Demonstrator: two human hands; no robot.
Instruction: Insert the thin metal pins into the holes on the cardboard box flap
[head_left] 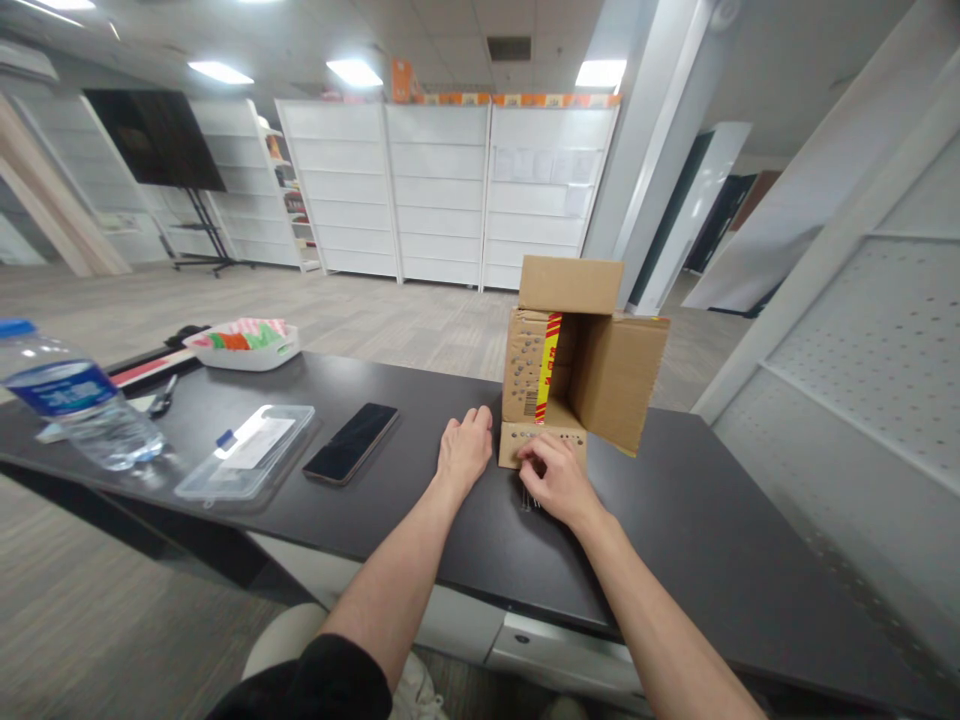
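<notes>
A cardboard box (525, 365) stands on the dark desk with its open side facing me. Its flaps are folded outward, and yellow-and-red tape runs down the front edge. Small dark dots, perhaps holes or nail heads, speckle the left flap and the lower flap. My left hand (466, 447) lies palm down on the desk just left of the box, its fingers loosely bent and apart, with nothing visible in them. At the lower flap, my right hand (556, 475) has its thumb and fingers closed together; whatever they hold is hidden. Thin metal pieces (531, 498) lie beneath it, too blurred to name.
Left of my hands are a black phone (352, 443) and a clear plastic case (247, 455). Farther left stand a water bottle (71, 395) and a white basket (289, 347) with colourful packets. A white perforated panel (862, 370) borders the right side.
</notes>
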